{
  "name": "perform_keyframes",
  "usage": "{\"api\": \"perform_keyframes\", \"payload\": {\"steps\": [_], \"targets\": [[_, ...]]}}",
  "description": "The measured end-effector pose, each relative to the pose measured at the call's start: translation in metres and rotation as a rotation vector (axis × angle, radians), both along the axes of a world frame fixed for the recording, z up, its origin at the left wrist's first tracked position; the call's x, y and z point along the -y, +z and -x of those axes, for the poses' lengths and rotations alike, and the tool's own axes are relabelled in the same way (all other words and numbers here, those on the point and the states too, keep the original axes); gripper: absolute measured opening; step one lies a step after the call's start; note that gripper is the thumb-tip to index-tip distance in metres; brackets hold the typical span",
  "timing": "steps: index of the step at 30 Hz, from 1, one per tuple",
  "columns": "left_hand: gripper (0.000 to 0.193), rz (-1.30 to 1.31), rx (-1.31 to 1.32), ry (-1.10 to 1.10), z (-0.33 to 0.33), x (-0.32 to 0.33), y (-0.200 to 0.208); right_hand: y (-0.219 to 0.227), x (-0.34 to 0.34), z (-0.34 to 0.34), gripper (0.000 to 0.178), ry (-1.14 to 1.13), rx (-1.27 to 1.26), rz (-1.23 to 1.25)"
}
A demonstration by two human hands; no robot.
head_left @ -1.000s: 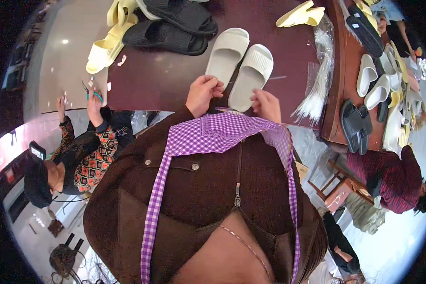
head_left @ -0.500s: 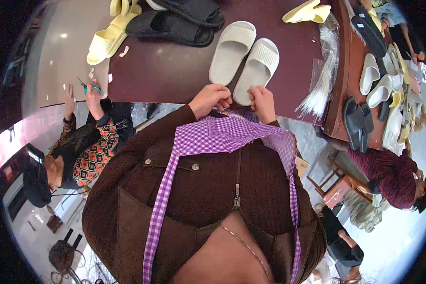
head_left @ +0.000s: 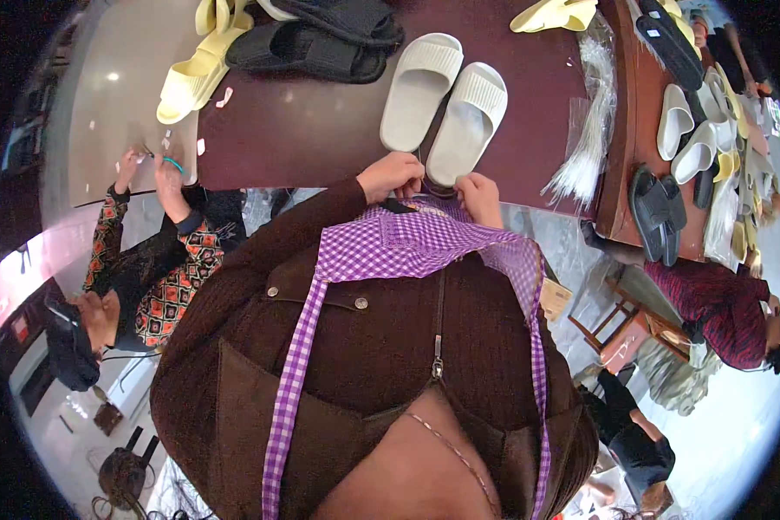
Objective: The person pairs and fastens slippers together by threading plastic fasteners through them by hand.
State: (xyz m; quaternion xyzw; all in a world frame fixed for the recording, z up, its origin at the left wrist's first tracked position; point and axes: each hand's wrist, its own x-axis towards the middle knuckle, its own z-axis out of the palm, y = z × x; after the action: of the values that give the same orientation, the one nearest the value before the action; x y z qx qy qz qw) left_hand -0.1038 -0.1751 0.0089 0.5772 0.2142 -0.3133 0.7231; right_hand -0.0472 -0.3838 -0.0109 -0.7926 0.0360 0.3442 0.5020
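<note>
A pair of pale grey slides lies on the dark red table just beyond my hands: the left slide [head_left: 416, 113] and the right slide [head_left: 457, 143], toes pointing away. My left hand [head_left: 392, 177] is closed in a pinch at the table's near edge, below the left slide's heel. Close to the heel of the right slide, my right hand [head_left: 478, 199] is also pinched, thumb and fingertips together. Whatever thin thing the fingertips may hold is too small to make out. Under both hands lies the top of my purple checked apron [head_left: 407, 243].
Black slippers [head_left: 308, 59] and yellow slippers [head_left: 195, 78] lie at the far left. A bundle of thin clear strips [head_left: 585, 147] sits at the right, near another yellow pair [head_left: 553, 16]. More slippers cover the side table [head_left: 620, 208]. Left of me, a co-worker's hand holds teal-handled scissors [head_left: 173, 163].
My right hand has come slightly nearer to me, still pinched, and my left hand has barely shifted. At the left, the co-worker's hands have drawn together at the scissors.
</note>
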Motion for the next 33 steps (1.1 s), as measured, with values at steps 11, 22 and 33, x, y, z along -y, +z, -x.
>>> {"api": "perform_keyframes", "payload": {"steps": [11,22,33], "targets": [[0.021,-0.077,-0.049,0.138,-0.094,-0.005,-0.009,-0.005,-0.041,-0.076,0.024,0.009,0.274,0.090],[0.019,-0.280,0.145,-0.001,-0.118,-0.010,-0.030,-0.002,0.020,-0.083,0.033,-0.030,0.260,0.079],[0.021,-0.191,0.143,0.087,-0.116,0.033,-0.023,-0.009,0.054,-0.181,0.033,-0.226,0.915,0.366]]}}
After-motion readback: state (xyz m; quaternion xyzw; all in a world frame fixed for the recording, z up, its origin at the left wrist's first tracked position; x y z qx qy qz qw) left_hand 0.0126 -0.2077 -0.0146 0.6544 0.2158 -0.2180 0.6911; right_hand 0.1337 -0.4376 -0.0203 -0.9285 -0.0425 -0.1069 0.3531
